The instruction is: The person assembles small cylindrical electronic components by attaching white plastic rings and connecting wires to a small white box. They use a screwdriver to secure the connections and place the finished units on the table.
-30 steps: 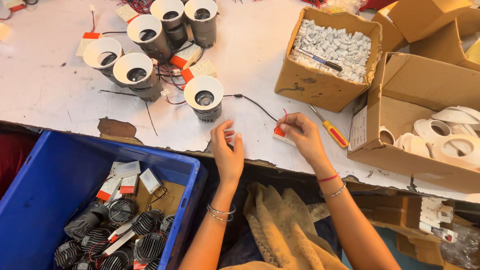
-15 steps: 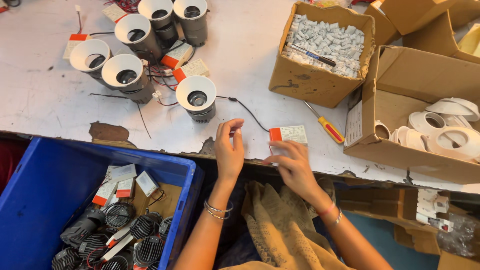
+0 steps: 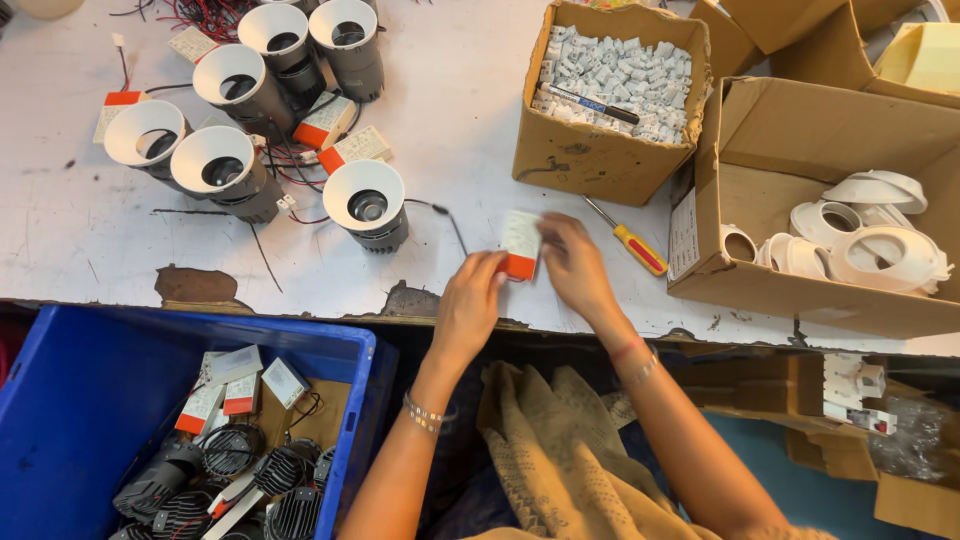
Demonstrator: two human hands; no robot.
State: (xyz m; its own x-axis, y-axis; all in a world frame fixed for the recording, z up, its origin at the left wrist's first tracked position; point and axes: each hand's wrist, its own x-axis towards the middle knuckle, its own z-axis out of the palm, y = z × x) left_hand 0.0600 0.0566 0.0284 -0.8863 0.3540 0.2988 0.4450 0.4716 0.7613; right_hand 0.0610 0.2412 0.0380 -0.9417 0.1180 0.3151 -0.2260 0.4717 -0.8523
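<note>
We hold a small driver box (image 3: 521, 245) just above the bench (image 3: 90, 230), between both hands. It looks light and stiff, white with an orange end. Left hand (image 3: 470, 305) fingers pinch the orange end; right hand (image 3: 575, 265) fingers pinch its side.

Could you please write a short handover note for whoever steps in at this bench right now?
Left hand and right hand together hold a small white and orange driver box above the table edge. Its black lead runs to the nearest downlight, standing alone; five more are grouped at the back left. Yellow-handled screwdriver lies just right of the hands. Blue crate of unfinished parts is not empty.
</note>
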